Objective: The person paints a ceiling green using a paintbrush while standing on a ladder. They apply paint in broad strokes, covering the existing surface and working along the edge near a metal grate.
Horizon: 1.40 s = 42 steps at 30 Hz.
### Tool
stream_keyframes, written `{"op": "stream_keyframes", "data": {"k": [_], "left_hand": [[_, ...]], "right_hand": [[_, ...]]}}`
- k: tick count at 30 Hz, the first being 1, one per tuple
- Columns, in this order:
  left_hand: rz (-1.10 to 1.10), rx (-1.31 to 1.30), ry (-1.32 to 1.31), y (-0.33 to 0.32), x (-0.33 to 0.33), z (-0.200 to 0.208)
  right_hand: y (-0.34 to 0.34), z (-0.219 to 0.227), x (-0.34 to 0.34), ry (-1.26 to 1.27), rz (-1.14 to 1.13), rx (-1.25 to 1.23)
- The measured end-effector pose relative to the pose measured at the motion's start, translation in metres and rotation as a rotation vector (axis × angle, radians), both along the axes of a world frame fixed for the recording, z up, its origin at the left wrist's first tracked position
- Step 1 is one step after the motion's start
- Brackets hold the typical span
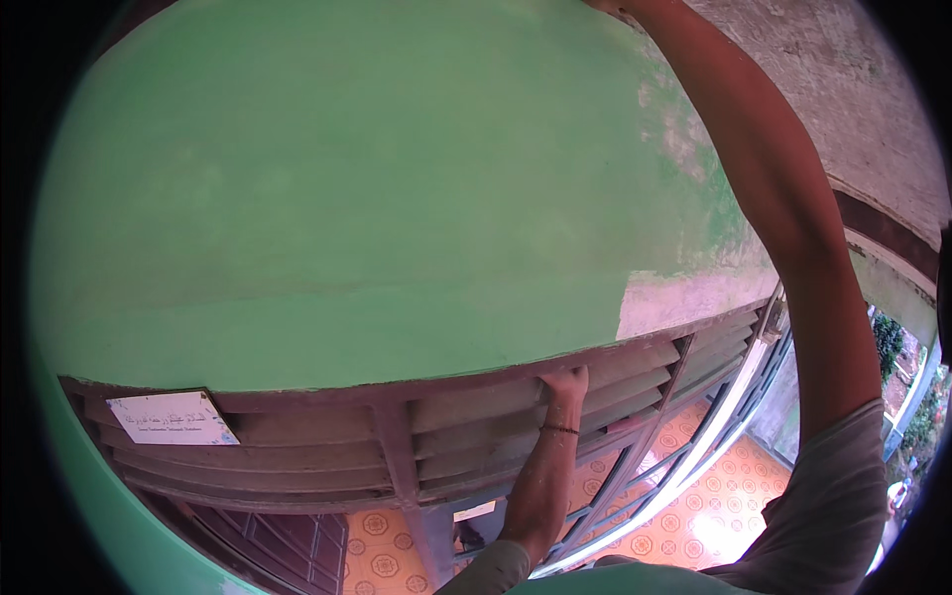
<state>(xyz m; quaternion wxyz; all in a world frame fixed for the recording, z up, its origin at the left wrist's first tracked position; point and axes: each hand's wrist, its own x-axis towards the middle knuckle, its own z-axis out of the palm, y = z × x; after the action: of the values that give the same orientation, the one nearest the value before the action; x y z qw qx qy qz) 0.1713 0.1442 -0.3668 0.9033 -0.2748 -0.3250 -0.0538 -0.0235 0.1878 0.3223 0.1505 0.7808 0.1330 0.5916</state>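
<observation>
My left hand (566,383) is closed at the upper edge of a brown wooden louvre vent (466,436), with its fingers partly hidden among the slats. A thin band circles that wrist. My right arm stretches up along the right side to the top of the picture. Only a small part of my right hand (610,7) shows there, by the upper edge of the green wall (377,188). Its fingers are cut off by the picture's rim, so what they hold or touch is hidden. Bare, paler plaster (684,297) shows at the wall's lower right.
A white printed sign (171,418) hangs on the louvres at the left. Far below lies an orange patterned tile floor (684,511). A dark panelled door (273,540) stands at the lower left, and barred window frames (635,476) run at the lower right. Rough ceiling (823,89) is at the upper right.
</observation>
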Motion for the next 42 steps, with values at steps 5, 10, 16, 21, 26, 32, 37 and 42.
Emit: {"op": "stream_keyframes", "data": {"k": [5, 10, 16, 21, 26, 32, 37, 42], "left_hand": [[-0.852, -0.883, -0.599, 0.017, -0.023, -0.013], [-0.757, -0.789, -0.539, 0.008, -0.019, 0.005], [-1.356, -1.429, -0.675, 0.017, -0.021, -0.006], [-1.604, -1.392, -0.863, 0.031, -0.002, 0.004], [-2.33, -2.25, -0.861, 0.014, -0.032, 0.012], [-2.284, -2.386, -0.875, 0.025, -0.034, 0.018], [-2.358, -2.395, -0.908, 0.024, -0.032, 0.022], [-2.427, -2.851, -1.124, 0.023, -0.039, 0.022]], "right_hand": [[-0.004, -0.036, -0.011, 0.086, 0.142, 0.108], [-0.002, -0.012, -0.017, 0.041, 0.161, 0.152], [-0.002, -0.044, -0.021, 0.053, 0.154, 0.116], [0.046, -0.006, -0.052, 0.044, 0.224, 0.104], [0.003, -0.04, -0.025, 0.053, 0.182, 0.157], [0.016, -0.04, -0.036, 0.071, 0.171, 0.158], [0.034, 0.001, -0.045, 0.073, -0.027, -0.118], [0.01, -0.038, -0.024, 0.052, 0.117, 0.033]]}}
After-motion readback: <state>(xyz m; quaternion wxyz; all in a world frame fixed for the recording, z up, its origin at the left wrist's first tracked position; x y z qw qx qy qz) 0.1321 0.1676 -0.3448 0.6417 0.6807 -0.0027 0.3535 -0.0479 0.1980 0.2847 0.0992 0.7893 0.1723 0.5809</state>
